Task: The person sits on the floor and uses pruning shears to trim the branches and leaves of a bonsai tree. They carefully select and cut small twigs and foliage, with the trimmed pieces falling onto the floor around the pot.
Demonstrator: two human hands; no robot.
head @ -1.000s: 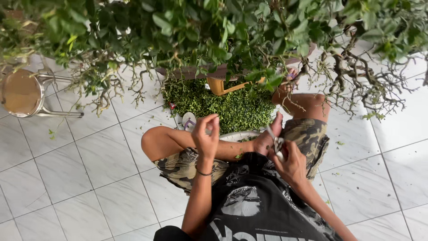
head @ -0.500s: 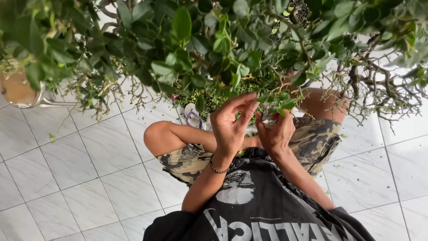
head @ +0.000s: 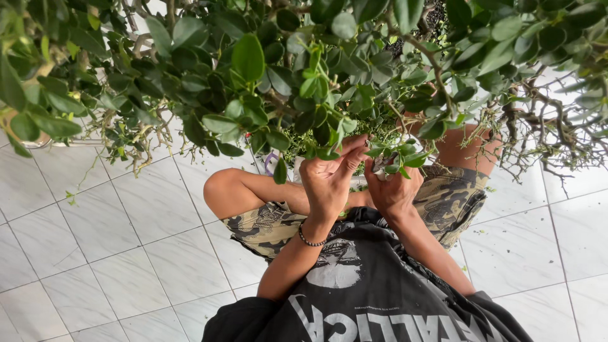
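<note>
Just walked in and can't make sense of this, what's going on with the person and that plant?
A person sits on a white tiled floor with a leafy green plant hanging over their lap. Both hands are raised into the lower leaves. The left hand has its fingers curled up by a leafy twig. The right hand is closed around something small among the leaves; what it is cannot be made out. A dark beaded bracelet sits on the left wrist.

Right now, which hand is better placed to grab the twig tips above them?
Probably the left hand: its fingers are open at the twig tips; the right hand is curled shut.
</note>
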